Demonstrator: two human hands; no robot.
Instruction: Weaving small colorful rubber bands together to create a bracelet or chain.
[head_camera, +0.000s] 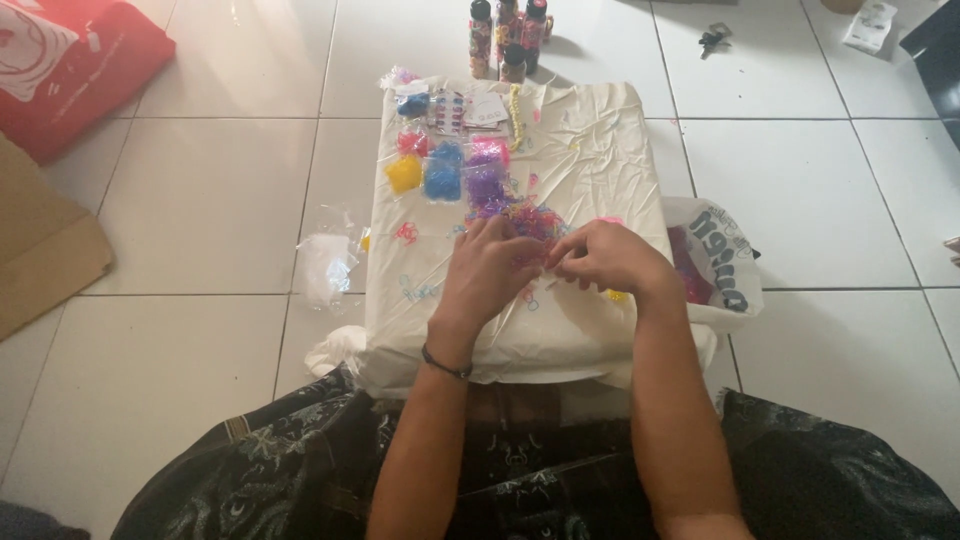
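Both hands meet at mid-worktop (600, 150): left hand (490, 268) and right hand (605, 258) curled, fingertips pinching small loom bands (530, 218) at the loose multicolour pile's edge, exact grip unclear, bagged bands (442, 178) just beyond.

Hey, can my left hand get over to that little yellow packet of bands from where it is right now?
Probably yes. The left hand rests by the loose bands, and the yellow packet lies up and left on the same white cloth, with nothing standing between them.
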